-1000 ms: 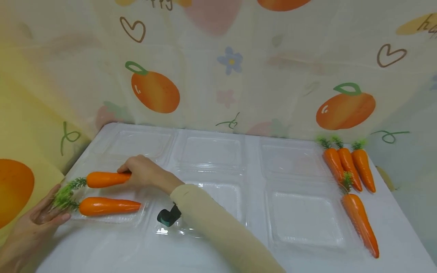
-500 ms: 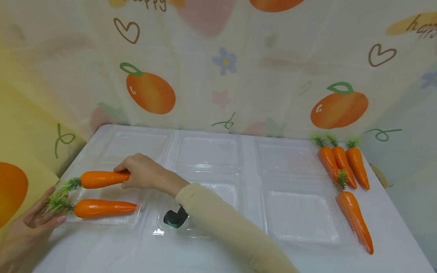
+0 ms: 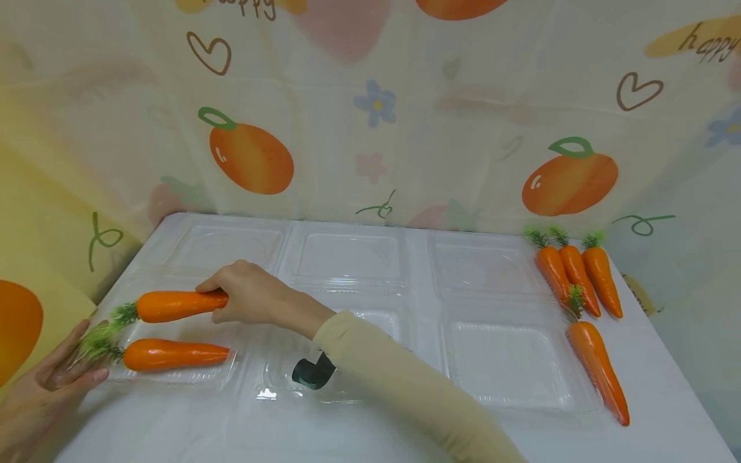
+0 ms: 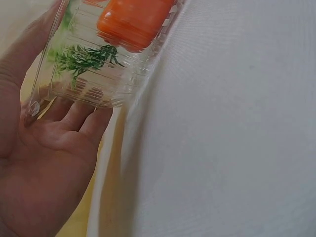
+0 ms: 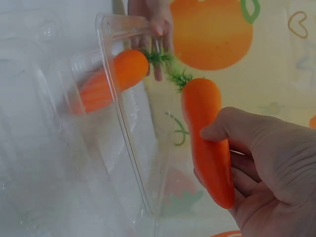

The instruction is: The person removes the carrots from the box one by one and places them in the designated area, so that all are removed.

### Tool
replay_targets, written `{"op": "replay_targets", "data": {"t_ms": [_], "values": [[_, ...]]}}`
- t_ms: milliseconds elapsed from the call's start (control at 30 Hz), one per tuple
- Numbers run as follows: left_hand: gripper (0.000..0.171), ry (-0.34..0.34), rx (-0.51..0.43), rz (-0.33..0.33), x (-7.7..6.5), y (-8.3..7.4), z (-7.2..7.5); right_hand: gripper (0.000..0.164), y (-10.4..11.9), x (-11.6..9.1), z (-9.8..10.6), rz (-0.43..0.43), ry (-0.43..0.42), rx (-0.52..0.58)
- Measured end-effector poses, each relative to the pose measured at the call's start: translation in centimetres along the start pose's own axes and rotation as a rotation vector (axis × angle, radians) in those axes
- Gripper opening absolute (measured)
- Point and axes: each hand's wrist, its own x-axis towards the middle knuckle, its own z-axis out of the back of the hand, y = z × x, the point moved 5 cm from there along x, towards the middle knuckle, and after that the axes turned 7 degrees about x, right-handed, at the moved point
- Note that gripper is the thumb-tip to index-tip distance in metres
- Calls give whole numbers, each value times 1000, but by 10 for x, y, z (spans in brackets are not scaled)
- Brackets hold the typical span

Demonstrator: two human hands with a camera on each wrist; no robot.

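Note:
My right hand point(image 3: 249, 292) holds an orange carrot point(image 3: 173, 307) near its narrow end, the green leafy top pointing left. In the right wrist view, the thumb point(image 5: 217, 128) presses on the carrot's side with the fingers behind it. Below that carrot, a second carrot point(image 3: 173, 355) lies in the front-left clear plastic container point(image 3: 197, 382), its leaves toward the left wall. My left hand point(image 3: 52, 379) grips this container's left end. The left wrist view shows its fingers point(image 4: 74, 116) under the ribbed wall, with the green leaves point(image 4: 86, 61) showing through the plastic.
More clear containers stand in two rows on the white table point(image 3: 654, 386), including one at front right point(image 3: 515, 360). Three carrots point(image 3: 573, 273) lie together at back right, and another carrot point(image 3: 599, 373) lies in front of them. A patterned cloth point(image 3: 324, 154) hangs behind.
The head view has shifted slightly. My right hand has drawn its carrot a little to the right over the container. My left hand stays on the container's end.

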Motion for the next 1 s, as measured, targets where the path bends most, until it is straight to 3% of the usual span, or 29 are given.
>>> {"op": "replay_targets", "data": {"t_ms": [67,167,300,500,733,833,933,1000], "values": [[84,48,-66,-42,-1,-2,-3,43,-2,-5,4,4,-14,-1],[83,147,-236,-118,-1,-6,-7,43,-6,-12,9,4,-29,6],[84,234,-362,-184,0,-8,-12,44,-11,-21,16,-5,-52,41],[85,289,-397,-248,-1,-8,-14,45,-18,-34,25,16,-100,72],[83,246,-245,-208,3,1,-7,46,-27,-53,36,29,-147,123],[83,259,-230,-209,6,8,-1,45,-33,-62,41,32,-170,137],[83,286,-274,-230,11,14,5,45,-40,-70,45,19,-197,147],[84,333,-373,-275,13,15,8,44,-45,-74,48,8,-215,167]]}}
